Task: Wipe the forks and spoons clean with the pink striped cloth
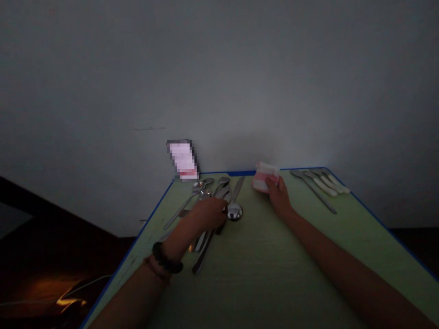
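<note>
My left hand [212, 214] is over a pile of metal cutlery, fingers closed at the neck of a shiny round-bowled spoon [235, 212]. The spoon's handle is hidden by the hand. Around and beneath this hand lie several spoons [224, 181], a table knife [237, 188] and dark-looking handles [203, 258]. Toward the back edge, my right hand [280, 197] pinches a folded pink-and-white cloth [264, 176], thumb on its near face. Dim light leaves the cloth's exact material unclear.
A light green table [274, 274] with blue edging stands against a grey wall [219, 82]. At its back left leans a phone [184, 159] with a lit screen. White-handled cutlery [325, 185] and a long metal piece [315, 193] lie at the back right.
</note>
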The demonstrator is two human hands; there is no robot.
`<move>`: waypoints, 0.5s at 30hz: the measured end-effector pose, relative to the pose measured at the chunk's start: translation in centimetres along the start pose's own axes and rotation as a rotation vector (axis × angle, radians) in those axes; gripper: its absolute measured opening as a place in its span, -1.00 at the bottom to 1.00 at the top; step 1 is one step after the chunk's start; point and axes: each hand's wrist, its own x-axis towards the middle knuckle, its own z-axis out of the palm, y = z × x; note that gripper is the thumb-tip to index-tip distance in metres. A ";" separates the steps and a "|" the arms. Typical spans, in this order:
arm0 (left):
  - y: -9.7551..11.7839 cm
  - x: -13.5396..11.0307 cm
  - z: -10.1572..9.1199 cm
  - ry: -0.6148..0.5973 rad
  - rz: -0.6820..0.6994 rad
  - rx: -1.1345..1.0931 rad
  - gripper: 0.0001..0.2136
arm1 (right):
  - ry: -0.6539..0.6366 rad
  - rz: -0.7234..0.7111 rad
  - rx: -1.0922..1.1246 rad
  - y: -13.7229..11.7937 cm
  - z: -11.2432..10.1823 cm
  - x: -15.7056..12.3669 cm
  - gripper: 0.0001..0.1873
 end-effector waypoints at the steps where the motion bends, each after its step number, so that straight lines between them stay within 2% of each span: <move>1: 0.0 0.0 0.1 0.016 0.004 -0.002 -0.63 | -0.001 -0.003 -0.013 0.0 0.0 0.0 -0.63; 6: 0.1 0.5 1.2 0.062 0.034 -0.075 -0.49 | 0.038 0.013 -0.052 -0.4 -0.1 -0.2 -0.65; 12: -0.9 0.5 0.6 -0.026 0.079 -0.084 -0.70 | 0.006 0.000 -0.066 -0.4 -0.1 -0.1 -0.64; 15: -1.1 0.2 0.2 -0.024 0.100 -0.096 -0.67 | -0.009 -0.012 -0.076 -0.4 -0.2 -0.1 -0.65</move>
